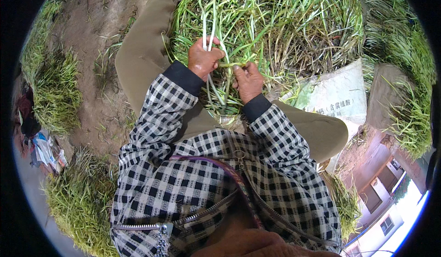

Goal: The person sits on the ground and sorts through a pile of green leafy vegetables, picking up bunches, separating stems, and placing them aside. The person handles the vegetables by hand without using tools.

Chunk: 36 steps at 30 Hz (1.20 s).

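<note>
My left hand (203, 58) is closed around a few long, pale white plant stalks (205, 24) with green ends. Close to its right, my right hand (248, 81) pinches a yellowish leaf strip (237, 64) between thumb and finger. That strip spans the small gap between both hands. More stalk ends hang below my left hand. Directly beyond my hands lies a wide heap of cut, grass-like green plants (268, 26), its lower part brownish and tangled.
My legs (144, 47) frame the near side of the heap. A printed white sack (334, 91) lies at the right, beside a brown flat piece (386, 91). More plant piles (57, 91) lie on the bare earth (91, 109). Crumpled plastic (46, 150) sits far left.
</note>
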Each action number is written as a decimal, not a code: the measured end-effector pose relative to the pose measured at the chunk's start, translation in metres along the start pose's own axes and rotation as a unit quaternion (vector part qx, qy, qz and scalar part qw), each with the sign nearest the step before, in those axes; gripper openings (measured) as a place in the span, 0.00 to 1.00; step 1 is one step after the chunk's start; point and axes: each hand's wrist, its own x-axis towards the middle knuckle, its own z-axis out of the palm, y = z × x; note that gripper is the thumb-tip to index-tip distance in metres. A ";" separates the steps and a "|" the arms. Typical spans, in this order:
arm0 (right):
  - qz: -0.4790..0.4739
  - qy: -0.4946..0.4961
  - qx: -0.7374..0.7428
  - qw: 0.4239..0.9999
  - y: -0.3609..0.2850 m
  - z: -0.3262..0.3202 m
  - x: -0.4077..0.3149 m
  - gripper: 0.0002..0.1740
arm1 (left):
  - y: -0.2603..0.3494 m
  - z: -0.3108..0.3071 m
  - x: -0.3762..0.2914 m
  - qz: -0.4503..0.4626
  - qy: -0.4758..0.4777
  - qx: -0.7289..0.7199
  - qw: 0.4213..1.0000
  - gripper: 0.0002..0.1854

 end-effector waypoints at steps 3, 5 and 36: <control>0.015 -0.036 -0.104 0.994 0.006 -0.009 -0.003 0.07 | -0.001 -0.003 0.002 0.021 0.012 0.021 0.999 0.15; 0.038 -0.089 -0.129 0.987 0.011 -0.016 -0.003 0.07 | -0.002 -0.003 0.003 0.038 0.016 0.028 0.999 0.15; 0.146 -0.186 0.132 0.963 -0.017 0.003 0.016 0.09 | 0.012 -0.011 0.007 0.030 -0.098 0.034 0.994 0.17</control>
